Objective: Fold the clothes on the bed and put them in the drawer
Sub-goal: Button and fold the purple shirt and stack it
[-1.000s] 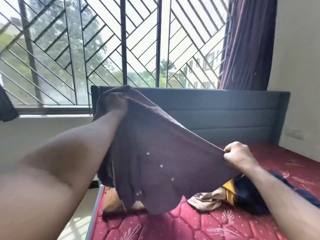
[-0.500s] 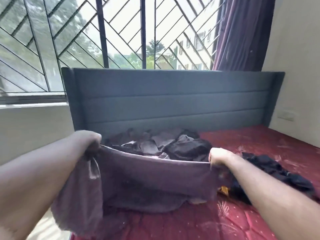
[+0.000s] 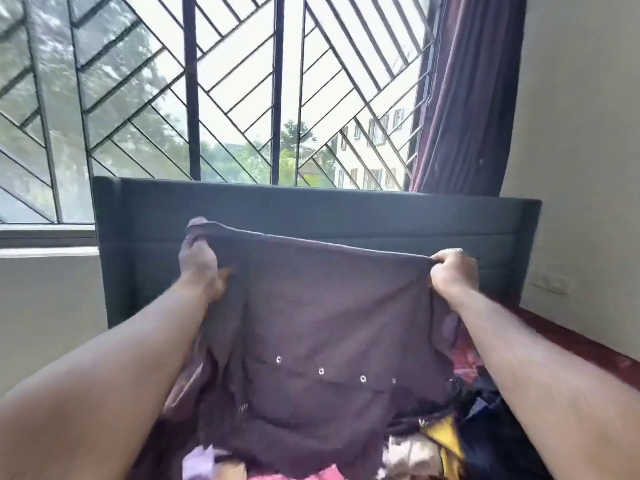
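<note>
We have lifted the dark purple cloth garment with small silver eyelets (image 3: 322,341) since half a second ago: then its top edge sagged low over the bed, now it is stretched taut and raised in front of the grey padded headboard (image 3: 346,209), hiding the dark pile that showed behind it. Our left hand (image 3: 201,261) has fingers curled round the upper left corner, partly wrapped in the fabric; our right hand (image 3: 453,271) pinches the upper right corner in a closed fist. The garment's ragged lower hem hangs just above the heap of mixed clothes, yellow, beige and dark blue (image 3: 446,441), on the red quilted mattress (image 3: 571,344). To the right, bare mattress runs to the cream wall (image 3: 581,133); left, the bed edge meets the sill below the window with its black diagonal grille (image 3: 242,98).
</note>
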{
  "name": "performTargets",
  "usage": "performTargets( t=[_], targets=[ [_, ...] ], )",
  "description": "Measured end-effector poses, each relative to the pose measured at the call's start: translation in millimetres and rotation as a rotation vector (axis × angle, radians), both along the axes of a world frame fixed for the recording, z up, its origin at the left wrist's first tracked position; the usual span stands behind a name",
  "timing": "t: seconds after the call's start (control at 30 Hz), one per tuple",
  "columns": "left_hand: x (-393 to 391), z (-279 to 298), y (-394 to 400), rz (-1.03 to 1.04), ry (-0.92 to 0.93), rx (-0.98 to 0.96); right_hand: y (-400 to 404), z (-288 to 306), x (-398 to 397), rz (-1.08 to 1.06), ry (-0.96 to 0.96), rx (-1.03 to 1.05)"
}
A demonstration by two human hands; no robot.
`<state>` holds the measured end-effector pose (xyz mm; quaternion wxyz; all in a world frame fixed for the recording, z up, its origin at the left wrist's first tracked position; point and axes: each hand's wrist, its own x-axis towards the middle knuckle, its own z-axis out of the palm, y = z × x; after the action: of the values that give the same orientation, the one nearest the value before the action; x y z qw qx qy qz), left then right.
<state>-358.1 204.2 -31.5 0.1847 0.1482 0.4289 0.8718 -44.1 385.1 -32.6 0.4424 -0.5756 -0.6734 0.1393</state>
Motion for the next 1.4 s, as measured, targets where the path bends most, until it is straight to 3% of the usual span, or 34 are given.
performTargets(
  t=[0.13, 0.23, 0.3, 0.47, 0.53, 0.6, 0.67, 0.73, 0.8, 0.93, 1.0, 1.1, 1.17, 1.3, 1.4],
  targets=[
    [-10.0, 73.9, -7.2, -0.033, 0.232, 0.227, 1.2, 71.3, 15.8, 0.017, 0.097, 0.252],
    [-5.3, 96.9, -31.7, 0.183, 0.36, 0.003, -16.8, 93.4, 32.2, 0.014, 0.109, 0.288],
    [-4.6, 81.2, -52.8, 0.382, 0.584, -0.243, -35.7, 90.8, 42.6, 0.029, 0.107, 0.297],
    [14.7, -7.1, -138.8, 0.483, 0.975, -0.762, -105.9, 15.0, 85.2, 0.019, -0.014, 0.286],
    [22.7, -59.9, -171.7, 0.498, 1.311, -0.971, -133.3, -33.6, 102.4, 0.012, -0.096, 0.249],
    [27.2, -132.1, -207.8, 0.44, 1.674, -1.151, -157.6, -101.5, 121.4, 0.022, -0.241, 0.151],
    [45.1, -191.9, -241.9, 0.221, 1.848, -1.447, -179.8, -173.2, 143.5, 0.083, -0.39, 0.028],
    [68.7, -241.5, -265.5, 0.008, 1.892, -1.661, -194.7, -236.8, 166.1, 0.14, -0.521, -0.131],
    [89.7, -283.4, -280.1, -0.227, 1.897, -1.734, -208.1, -287.7, 182.0, 0.175, -0.696, -0.283],
    [123.2, -346.9, -308.8, -0.4, 1.781, -1.929, -220.8, -338.0, 186.9, 0.291, -1.115, -0.526],
    [142.9, -371.1, -325.7, -0.49, 1.829, -1.979, -215.9, -346.1, 184.1, 0.349, -1.247, -0.576],
    [157.8, -378.9, -338.6, -0.654, 1.676, -2.04, -207.6, -344.7, 179.8, 0.364, -1.368, -0.545],
    [164.2, -378.1, -341.2, -0.772, 1.539, -2.094, -206.1, -342.0, 177.1, 0.383, -1.415, -0.632],
    [177.7, -358.7, -324.7, -0.961, 1.452, -2.294, -196.1, -347.0, 167.3, 0.4, -1.482, -0.781],
    [164.3, -354.4, -297.6, -1.218, 1.399, -2.343, -196.4, -349.1, 157.5, 0.496, -1.53, -0.906]
  ],
)
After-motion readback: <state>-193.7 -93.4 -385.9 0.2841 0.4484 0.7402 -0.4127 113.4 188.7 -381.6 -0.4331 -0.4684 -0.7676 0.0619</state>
